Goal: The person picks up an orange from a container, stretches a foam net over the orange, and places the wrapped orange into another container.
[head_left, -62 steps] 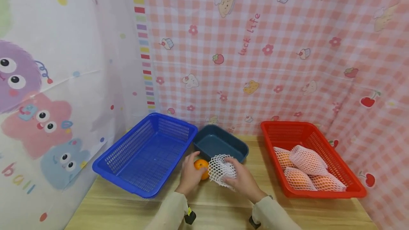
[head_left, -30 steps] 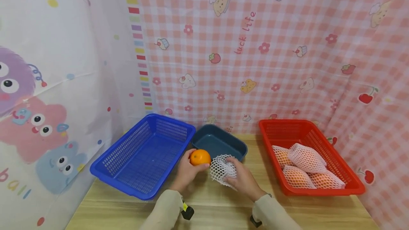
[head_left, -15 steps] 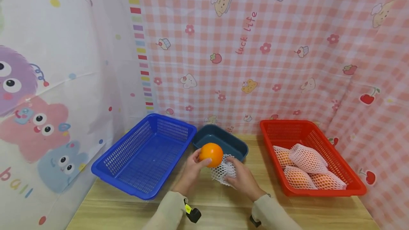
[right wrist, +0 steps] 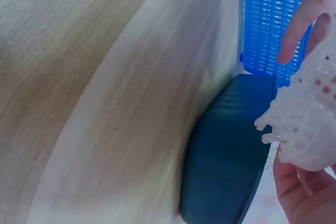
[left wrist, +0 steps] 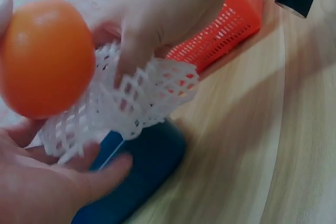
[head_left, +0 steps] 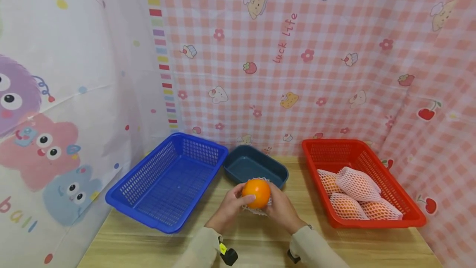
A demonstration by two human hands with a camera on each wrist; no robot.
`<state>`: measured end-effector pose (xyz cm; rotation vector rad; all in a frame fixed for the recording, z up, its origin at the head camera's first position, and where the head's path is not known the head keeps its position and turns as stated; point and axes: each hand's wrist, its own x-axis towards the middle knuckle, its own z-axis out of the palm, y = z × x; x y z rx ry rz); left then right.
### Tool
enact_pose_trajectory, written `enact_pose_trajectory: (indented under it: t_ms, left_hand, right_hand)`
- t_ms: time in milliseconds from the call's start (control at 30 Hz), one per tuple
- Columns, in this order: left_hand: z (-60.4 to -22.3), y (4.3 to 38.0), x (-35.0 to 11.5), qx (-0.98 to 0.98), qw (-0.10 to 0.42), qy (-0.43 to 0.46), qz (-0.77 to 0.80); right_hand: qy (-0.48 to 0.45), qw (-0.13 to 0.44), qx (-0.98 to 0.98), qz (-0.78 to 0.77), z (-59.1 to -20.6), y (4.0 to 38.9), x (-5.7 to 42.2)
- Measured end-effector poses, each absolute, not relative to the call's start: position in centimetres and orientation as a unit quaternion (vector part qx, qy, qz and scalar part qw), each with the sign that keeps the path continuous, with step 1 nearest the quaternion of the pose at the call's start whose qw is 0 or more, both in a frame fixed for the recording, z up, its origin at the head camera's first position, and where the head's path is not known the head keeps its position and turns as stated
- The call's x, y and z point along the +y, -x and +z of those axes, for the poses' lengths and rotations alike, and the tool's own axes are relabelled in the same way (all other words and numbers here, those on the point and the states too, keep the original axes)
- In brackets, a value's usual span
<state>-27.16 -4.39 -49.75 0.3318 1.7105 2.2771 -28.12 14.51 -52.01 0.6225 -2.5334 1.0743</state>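
Observation:
An orange (head_left: 256, 192) sits in my left hand (head_left: 232, 206), gripped between thumb and fingers. My right hand (head_left: 282, 208) holds a white foam net sleeve (head_left: 256, 211), which lies mostly behind the orange in the head view. In the left wrist view the orange (left wrist: 50, 59) is beside the net's spread mesh (left wrist: 142, 98), with the right hand (left wrist: 163, 14) gripping the mesh from above. The right wrist view shows the net (right wrist: 304, 124) close up, its loose strands pointing left. How far the orange is inside the net cannot be told.
A dark teal tray (head_left: 238, 164) stands just behind the hands. To the left is a blue basket (head_left: 167, 226). A red basket (head_left: 375, 223) on the right contains several net-wrapped oranges (head_left: 358, 185). Printed cloth (head_left: 238, 53) hangs behind the wooden table (head_left: 256, 243).
My left hand has picked the orange up off the table, raised it, and brought it right, against the net. The right hand has kept its hold on the net, staying nearly in place.

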Motion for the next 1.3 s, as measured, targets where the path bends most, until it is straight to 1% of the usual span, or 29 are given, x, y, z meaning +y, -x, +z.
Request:
enact_pose_trajectory:
  t_ms: [167, 233, 333, 433, 500, 633, 800, 900, 1000, 1133, 1200, 1300]
  left_hand:
    - [-50.0, 27.0, -4.6, 0.576, 0.141, -0.100, 0.799]
    - [-50.1, 27.0, -4.6, 0.574, 0.140, -0.097, 0.801]
    - [-50.2, 26.9, -4.7, 0.582, 0.134, -0.093, 0.796]
    - [-50.3, 26.9, -4.6, 0.615, 0.112, -0.089, 0.776]
    - [-50.4, 26.9, -4.5, 0.641, 0.094, -0.085, 0.757]
    - [-50.6, 26.8, -4.4, 0.677, 0.060, -0.073, 0.730]
    - [-50.7, 26.8, -4.3, 0.690, 0.044, -0.056, 0.720]
    - [-49.7, 26.4, -4.3, 0.705, 0.030, -0.052, 0.706]
    - [-49.7, 26.4, -4.3, 0.711, 0.017, -0.057, 0.701]
    - [-50.6, 27.0, -4.5, 0.694, 0.031, -0.079, 0.715]
    - [-50.6, 27.1, -4.8, 0.677, 0.042, -0.092, 0.729]
    - [-50.7, 27.2, -5.3, 0.662, 0.043, -0.098, 0.742]
  right_hand:
    - [-0.172, 0.126, -0.895, 0.392, -51.6, 27.8, 14.6]
    - [-0.155, 0.128, -0.899, 0.390, -51.5, 27.7, 14.6]
    - [-0.154, 0.179, -0.900, 0.367, -51.6, 27.7, 14.7]
    - [-0.161, 0.252, -0.891, 0.342, -51.7, 27.8, 14.8]
    - [-0.164, 0.287, -0.882, 0.336, -51.7, 27.8, 14.7]
    - [-0.167, 0.315, -0.867, 0.347, -51.4, 27.5, 14.6]
    - [-0.201, 0.338, -0.840, 0.374, -51.0, 26.9, 13.9]
    - [-0.237, 0.340, -0.820, 0.394, -50.8, 26.6, 13.3]
    - [-0.255, 0.321, -0.814, 0.411, -50.7, 26.4, 12.8]
    - [-0.237, 0.281, -0.822, 0.434, -50.4, 26.4, 12.7]
    - [-0.219, 0.271, -0.826, 0.443, -50.3, 26.6, 12.8]
    - [-0.191, 0.263, -0.830, 0.453, -50.0, 26.8, 13.1]
